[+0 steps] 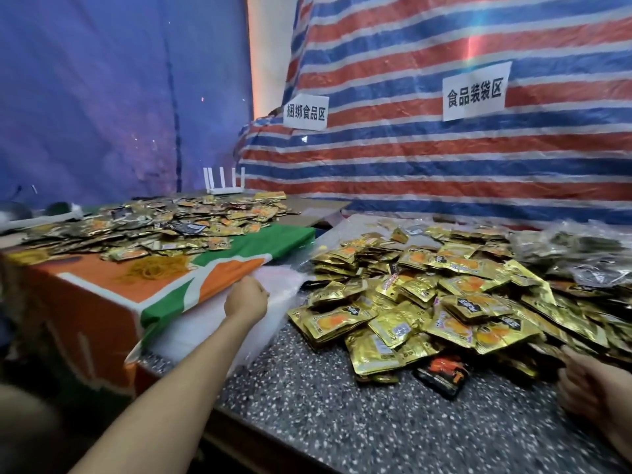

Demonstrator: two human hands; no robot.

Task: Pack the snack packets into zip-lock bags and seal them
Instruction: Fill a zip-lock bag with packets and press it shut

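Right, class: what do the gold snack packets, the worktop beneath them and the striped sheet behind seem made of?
Gold snack packets: probably metallised plastic film, glossy; bright creased reflections.
Worktop: looks like terrazzo or speckled stone, smooth; white flecks in dark grey.
Striped sheet: likely woven plastic tarpaulin; shiny wrinkles.

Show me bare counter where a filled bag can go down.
Free: the speckled counter in front, bordered by the clear bag stack on the left and the gold packet pile behind. Also orange cloth near the rubber bands. Crowded: the pile itself.
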